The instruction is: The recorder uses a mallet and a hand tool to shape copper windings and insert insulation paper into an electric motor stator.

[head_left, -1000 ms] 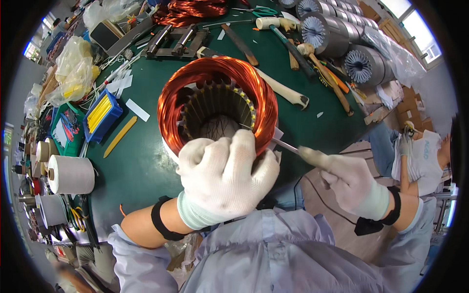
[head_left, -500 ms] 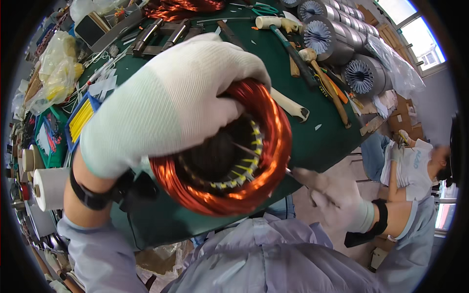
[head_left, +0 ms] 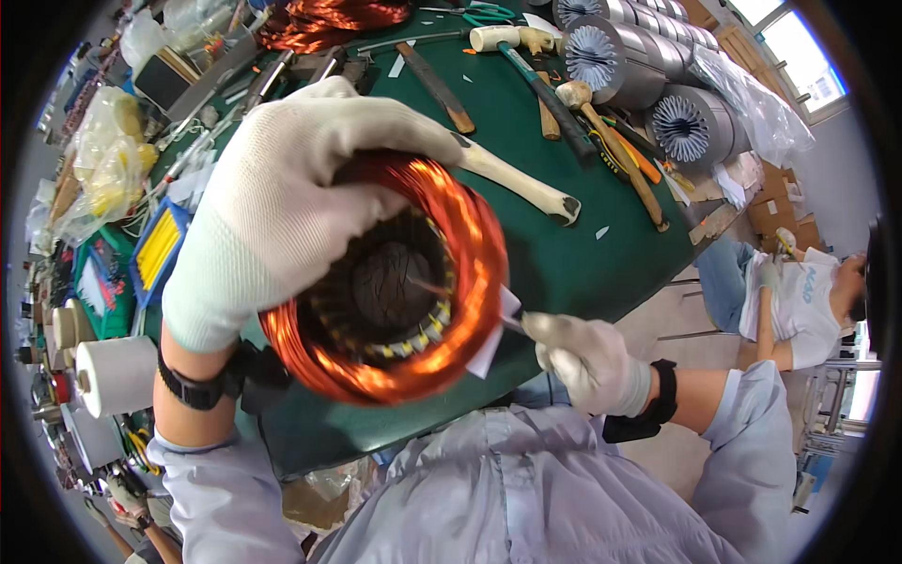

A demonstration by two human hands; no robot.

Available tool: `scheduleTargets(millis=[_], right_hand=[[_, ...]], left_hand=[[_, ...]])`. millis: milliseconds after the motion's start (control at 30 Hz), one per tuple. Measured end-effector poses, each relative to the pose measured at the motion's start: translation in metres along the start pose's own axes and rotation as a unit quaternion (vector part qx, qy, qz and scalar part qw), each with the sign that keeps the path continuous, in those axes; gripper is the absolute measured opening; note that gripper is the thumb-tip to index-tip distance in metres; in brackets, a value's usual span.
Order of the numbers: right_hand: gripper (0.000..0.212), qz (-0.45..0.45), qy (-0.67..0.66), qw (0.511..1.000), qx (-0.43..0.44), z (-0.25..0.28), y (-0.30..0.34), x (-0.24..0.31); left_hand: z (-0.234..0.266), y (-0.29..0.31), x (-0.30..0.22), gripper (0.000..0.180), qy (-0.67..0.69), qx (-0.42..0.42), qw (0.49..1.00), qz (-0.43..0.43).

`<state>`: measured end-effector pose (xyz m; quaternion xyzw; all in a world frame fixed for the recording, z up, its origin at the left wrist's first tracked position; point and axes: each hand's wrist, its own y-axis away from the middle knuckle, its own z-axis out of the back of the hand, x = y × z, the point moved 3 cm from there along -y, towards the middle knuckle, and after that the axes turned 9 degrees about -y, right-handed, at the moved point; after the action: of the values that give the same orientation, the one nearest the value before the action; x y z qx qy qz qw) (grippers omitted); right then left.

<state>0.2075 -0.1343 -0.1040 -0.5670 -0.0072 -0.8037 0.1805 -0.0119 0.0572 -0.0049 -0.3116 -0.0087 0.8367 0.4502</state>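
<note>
In front of you, over the green tabletop (head_left: 601, 273), your copper-wound stator (head_left: 484, 268) shows its round opening toward you, with yellow tips around the inner edge. Your left hand (head_left: 299, 179), gloved in white, has it from ten o'clock, partly open and hooked over the copper, fingers across the top and thumb down by the opening. At four o'clock, just beside the copper, your right hand (head_left: 587, 365) is curled closed around a thin tool (head_left: 512, 323); its far end seems to reach the winding, though it is too small there to be sure. A white slip (head_left: 487, 352) shows between that hand and the copper. From the stator, a pale handle (head_left: 521, 181) lies at one o'clock, a white-headed mallet (head_left: 495, 38) beyond it, and finned metal cores (head_left: 691, 130) at two o'clock. Yellow strips (head_left: 157, 246) sit at nine o'clock, a white thread spool (head_left: 117, 378) at eight, and a seated co-worker (head_left: 813, 296) well off at three.
</note>
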Motion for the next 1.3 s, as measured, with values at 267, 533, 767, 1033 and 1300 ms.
scheduleTargets(millis=[267,533,767,1033,1300], right_hand=[[0.056,0.015,0.141,0.990,-0.029,0.017,-0.008,0.030],[0.046,-0.046,0.063,0.997,-0.017,0.035,0.040,0.057],[0.046,-0.142,0.033,0.989,-0.024,0.038,0.081,0.067],[0.061,-0.120,0.067,0.987,0.089,0.020,0.044,0.076],[0.051,-0.165,0.143,0.974,0.061,0.044,0.022,0.099]], left_hand=[[-0.017,0.074,-0.095,0.042,-0.326,-0.138,0.922,-0.155],[-0.067,0.087,-0.103,0.037,-0.429,-0.190,0.882,-0.042],[-0.020,0.142,-0.069,0.039,-0.385,-0.128,0.907,-0.115],[-0.034,0.128,-0.059,0.035,-0.356,-0.164,0.911,-0.128],[-0.062,0.105,-0.088,0.034,-0.341,-0.167,0.924,-0.039]])
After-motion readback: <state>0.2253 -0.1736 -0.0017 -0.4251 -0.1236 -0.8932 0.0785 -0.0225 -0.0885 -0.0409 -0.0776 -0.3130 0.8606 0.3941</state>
